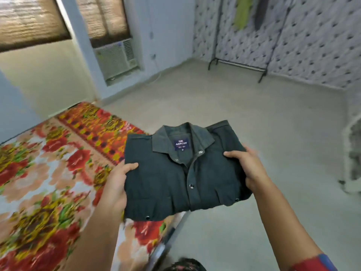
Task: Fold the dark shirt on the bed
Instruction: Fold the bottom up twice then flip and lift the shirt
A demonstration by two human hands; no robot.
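Note:
The dark shirt (168, 180) is folded into a neat rectangle, collar up and label showing, buttons down the front. I hold it in the air over the bed's right edge and the floor. My left hand (117, 184) grips its left side, thumb on top. My right hand (248, 167) grips its right side, thumb on top. The bed (48, 173) with a red and yellow floral sheet lies to the left, below the shirt.
Bare floor (234, 106) stretches ahead and to the right. A black clothes rack (238, 65) with hanging garments stands by the far patterned wall. An air conditioner (117, 59) sits in the wall under the blinds. A pale furry object (353, 153) is at the right edge.

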